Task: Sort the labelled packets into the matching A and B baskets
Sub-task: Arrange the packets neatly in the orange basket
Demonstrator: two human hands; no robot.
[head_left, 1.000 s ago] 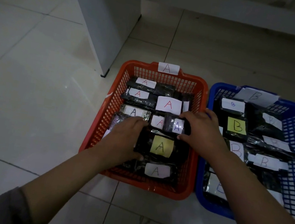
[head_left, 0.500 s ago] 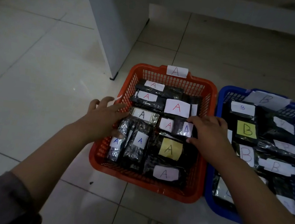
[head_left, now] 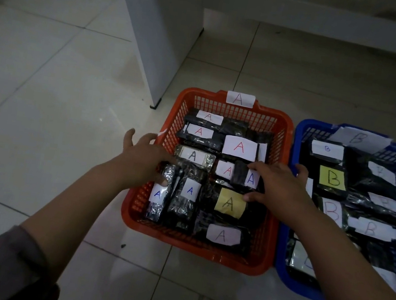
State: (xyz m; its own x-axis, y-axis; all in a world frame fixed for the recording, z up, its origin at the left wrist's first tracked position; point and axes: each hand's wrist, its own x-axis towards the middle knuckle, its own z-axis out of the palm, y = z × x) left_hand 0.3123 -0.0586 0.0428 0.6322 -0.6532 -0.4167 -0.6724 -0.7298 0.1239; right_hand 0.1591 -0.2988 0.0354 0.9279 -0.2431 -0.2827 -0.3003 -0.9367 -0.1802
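Your left hand (head_left: 143, 158) lies palm down, fingers spread, over the red basket (head_left: 203, 251) rim, holding nothing. Your right hand (head_left: 279, 186) rests open on the A packets (head_left: 230, 204) inside. B packets (head_left: 332, 179) fill the blue basket (head_left: 299, 288) at right.

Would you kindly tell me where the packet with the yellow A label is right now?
The packet with the yellow A label lies in the orange basket, right of centre toward its near end, with the right hand's thumb touching the label's upper right corner.
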